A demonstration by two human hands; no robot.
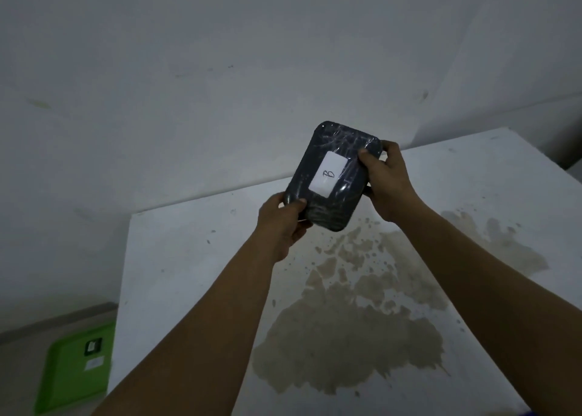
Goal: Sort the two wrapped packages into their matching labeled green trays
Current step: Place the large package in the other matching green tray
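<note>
A dark package (337, 160) wrapped in clear film is held up in the air above the far part of a white table (195, 274). Its white label reads "B" and faces me. My left hand (280, 223) grips its lower left corner. My right hand (387, 182) grips its right edge, thumb on the front. One green tray (69, 381) lies low on the floor at the bottom left, beside the table; it carries a small dark tag and a white label that I cannot read. No other package or tray is in view.
The white table has a large brownish stain (352, 330) across its middle and right. Plain white walls stand behind it, meeting in a corner at the right. A grey skirting strip (47, 324) runs along the floor at the left.
</note>
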